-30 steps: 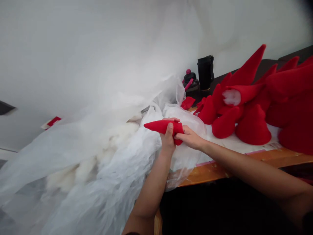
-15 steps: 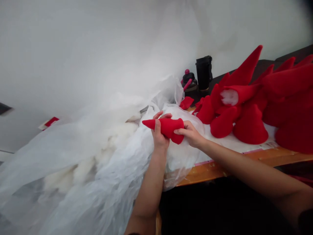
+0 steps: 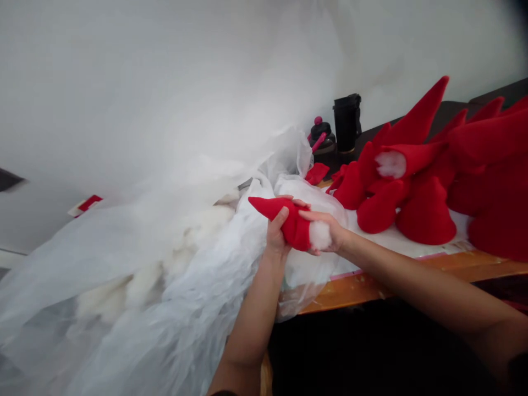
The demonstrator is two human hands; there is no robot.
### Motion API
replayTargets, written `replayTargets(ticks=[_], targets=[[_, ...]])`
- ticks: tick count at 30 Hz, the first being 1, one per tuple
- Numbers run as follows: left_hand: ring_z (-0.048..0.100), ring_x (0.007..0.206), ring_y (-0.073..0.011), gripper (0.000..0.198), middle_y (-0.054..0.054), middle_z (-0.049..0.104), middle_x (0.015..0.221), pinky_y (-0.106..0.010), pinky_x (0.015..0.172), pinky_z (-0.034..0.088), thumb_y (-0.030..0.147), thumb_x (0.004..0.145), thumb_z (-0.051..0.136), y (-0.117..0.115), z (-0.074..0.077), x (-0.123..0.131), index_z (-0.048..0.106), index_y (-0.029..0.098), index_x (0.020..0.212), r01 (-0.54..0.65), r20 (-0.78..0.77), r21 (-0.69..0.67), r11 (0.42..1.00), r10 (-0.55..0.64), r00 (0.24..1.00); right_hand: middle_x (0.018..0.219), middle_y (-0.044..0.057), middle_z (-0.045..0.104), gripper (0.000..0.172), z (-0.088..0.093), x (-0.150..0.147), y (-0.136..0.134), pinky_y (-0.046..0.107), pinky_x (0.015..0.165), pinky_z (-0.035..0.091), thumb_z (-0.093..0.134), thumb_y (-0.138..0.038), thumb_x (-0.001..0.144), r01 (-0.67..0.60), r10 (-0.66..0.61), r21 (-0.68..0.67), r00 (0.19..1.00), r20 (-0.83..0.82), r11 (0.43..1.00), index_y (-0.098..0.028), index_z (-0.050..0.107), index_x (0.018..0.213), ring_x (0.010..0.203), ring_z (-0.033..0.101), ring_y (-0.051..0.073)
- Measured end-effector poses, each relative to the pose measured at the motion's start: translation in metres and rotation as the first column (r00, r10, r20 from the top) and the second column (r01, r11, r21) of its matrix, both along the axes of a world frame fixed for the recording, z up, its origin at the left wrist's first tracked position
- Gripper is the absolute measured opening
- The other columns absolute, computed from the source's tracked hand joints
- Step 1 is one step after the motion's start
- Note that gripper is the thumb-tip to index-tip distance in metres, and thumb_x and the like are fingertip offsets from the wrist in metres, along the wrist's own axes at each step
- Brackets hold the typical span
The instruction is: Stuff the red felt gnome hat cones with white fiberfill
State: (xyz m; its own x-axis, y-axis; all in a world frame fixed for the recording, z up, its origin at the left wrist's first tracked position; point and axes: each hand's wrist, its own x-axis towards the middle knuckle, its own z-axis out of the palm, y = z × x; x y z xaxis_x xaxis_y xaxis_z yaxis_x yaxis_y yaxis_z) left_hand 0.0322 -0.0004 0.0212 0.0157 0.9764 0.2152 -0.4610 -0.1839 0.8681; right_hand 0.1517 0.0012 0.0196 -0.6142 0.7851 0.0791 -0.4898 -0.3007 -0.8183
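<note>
Partly hidden (stuffing [image 3: 320,235] shows), a red felt cone [image 3: 289,225] is gripped by left hand [image 3: 277,236] and right hand [image 3: 330,231].

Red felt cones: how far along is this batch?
Looking done: the pile of plump red felt cones on the right. In hand: one red felt cone, gripped by the left hand, white stuffing showing at its open end beside the right hand. Left: flat red felt pieces and loose white fluff under clear plastic.

free: air above held felt cone [image 3: 291,225], left hand [image 3: 278,234], right hand [image 3: 325,231] | right: red felt cones [image 3: 424,212] crowd tabletop [image 3: 355,291] | left: bunched plastic sheeting [image 3: 177,264] | back: black flask [image 3: 346,124]
</note>
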Motion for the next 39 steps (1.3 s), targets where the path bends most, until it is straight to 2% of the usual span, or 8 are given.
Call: replayTargets(ticks=[5, 10, 17, 21, 27, 32, 35, 39], targets=[[0.070, 0.089, -0.0219, 0.031, -0.002, 0.069, 0.084, -0.039, 0.088, 0.056, 0.045, 0.073, 0.078, 0.007, 0.002, -0.004, 0.063, 0.025, 0.091, -0.056, 0.126, -0.039, 0.998, 0.061, 0.990, 0.069, 0.001, 0.059, 0.040, -0.002, -0.003, 0.004, 0.030, 0.060, 0.049, 0.069, -0.059, 0.079, 0.248, -0.248, 0.130, 0.969, -0.019, 0.960, -0.019, 0.064, 0.084, 0.066, 0.059, 0.018], [0.069, 0.081, -0.0168, 0.025, 0.000, 0.067, 0.079, -0.033, 0.088, 0.054, 0.043, 0.079, 0.074, 0.021, 0.005, -0.017, 0.063, 0.022, 0.088, -0.192, 0.275, -0.134, 0.972, 0.222, 0.935, 0.117, 0.009, 0.063, 0.032, -0.005, 0.003, 0.004, 0.031, 0.073, 0.050, 0.069, -0.041, 0.081, 0.418, -0.546, 0.627, 0.838, 0.014, 0.657, -0.022, 0.069, 0.107, 0.110, 0.058, 0.027], [0.068, 0.081, -0.0160, 0.025, -0.001, 0.067, 0.082, -0.030, 0.085, 0.054, 0.044, 0.086, 0.067, 0.018, 0.008, -0.013, 0.063, 0.020, 0.090, -0.213, 0.312, -0.199, 0.957, 0.267, 0.912, 0.107, 0.006, 0.054, 0.032, -0.012, -0.005, 0.007, 0.024, 0.055, 0.049, 0.065, -0.023, 0.082, 0.646, -0.834, 0.658, 0.549, -0.050, 0.387, -0.025, 0.054, 0.112, 0.081, 0.054, 0.016], [0.068, 0.080, -0.0158, 0.026, -0.001, 0.068, 0.085, -0.030, 0.084, 0.054, 0.044, 0.086, 0.068, 0.015, 0.010, -0.009, 0.063, 0.020, 0.093, -0.197, 0.353, -0.195, 0.961, 0.256, 0.900, 0.093, 0.004, 0.058, 0.009, -0.014, -0.008, 0.007, 0.028, 0.065, 0.055, 0.060, -0.017, 0.084, 0.589, -0.809, 0.740, 0.578, -0.106, 0.325, -0.023, 0.058, 0.091, 0.084, 0.058, 0.017], [0.068, 0.080, -0.0164, 0.027, -0.001, 0.067, 0.084, -0.029, 0.077, 0.054, 0.047, 0.084, 0.071, 0.015, 0.014, -0.010, 0.063, 0.021, 0.090, -0.260, 0.296, -0.197, 0.945, 0.310, 0.903, 0.107, 0.006, 0.065, 0.036, -0.016, -0.009, 0.002, 0.025, 0.054, 0.049, 0.062, -0.020, 0.083, 0.385, -0.698, 0.830, 0.716, 0.008, 0.403, -0.022, 0.057, 0.118, 0.070, 0.057, 0.013], [0.066, 0.076, -0.0152, 0.036, 0.000, 0.067, 0.085, -0.028, 0.073, 0.054, 0.048, 0.078, 0.077, 0.012, 0.012, -0.006, 0.062, 0.022, 0.097, -0.228, 0.282, -0.139, 0.964, 0.259, 0.924, 0.108, 0.010, 0.059, 0.035, -0.016, -0.010, 0.004, 0.030, 0.067, 0.052, 0.067, -0.020, 0.078, 0.515, -0.808, 0.818, 0.579, -0.110, 0.257, -0.019, 0.057, 0.112, 0.094, 0.057, 0.021], [0.065, 0.072, -0.0136, 0.038, 0.001, 0.067, 0.086, -0.027, 0.069, 0.052, 0.046, 0.077, 0.079, 0.011, 0.009, -0.003, 0.060, 0.024, 0.100, -0.245, 0.254, -0.099, 0.964, 0.263, 0.931, 0.089, 0.004, 0.062, 0.016, -0.017, -0.013, 0.003, 0.029, 0.066, 0.049, 0.059, -0.016, 0.081, 0.430, -0.718, 0.826, 0.695, -0.045, 0.364, -0.019, 0.059, 0.097, 0.077, 0.056, 0.016], [0.065, 0.074, -0.0115, 0.034, 0.000, 0.068, 0.087, -0.024, 0.071, 0.051, 0.039, 0.078, 0.080, 0.009, 0.007, 0.001, 0.061, 0.020, 0.098, -0.320, 0.200, -0.060, 0.946, 0.325, 0.924, 0.070, 0.000, 0.058, 0.005, -0.021, -0.016, 0.004, 0.025, 0.056, 0.045, 0.052, -0.015, 0.076, 0.254, -0.484, 0.719, 0.865, 0.131, 0.648, -0.019, 0.052, 0.079, 0.061, 0.053, 0.012]])
